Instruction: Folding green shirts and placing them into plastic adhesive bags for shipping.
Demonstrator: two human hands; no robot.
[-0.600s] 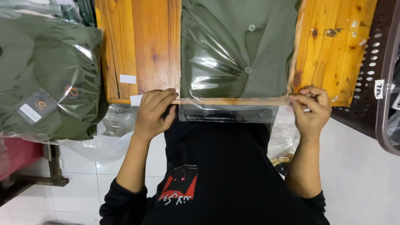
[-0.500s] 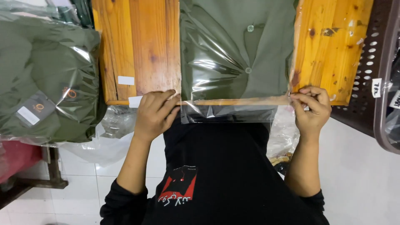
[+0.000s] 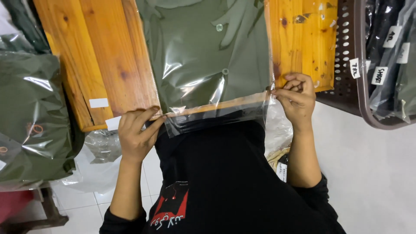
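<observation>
A folded olive-green buttoned shirt (image 3: 203, 47) lies inside a clear plastic bag (image 3: 216, 115) on a wooden table (image 3: 108, 65). The bag's open end hangs over the table's near edge. My left hand (image 3: 136, 134) pinches the bag's near left corner at the table edge. My right hand (image 3: 294, 97) pinches the near right corner. Between the two hands the bag's flap is stretched taut.
A stack of bagged olive garments (image 3: 30, 121) sits at the left. A dark perforated basket (image 3: 368, 65) with labelled bagged clothes stands at the right. Loose clear plastic (image 3: 95, 147) hangs below the table. Small white stickers (image 3: 99, 102) are on the wood.
The view has tilted and drawn closer. My hands still hold the same bag corners, the flap staying stretched along the table edge.
</observation>
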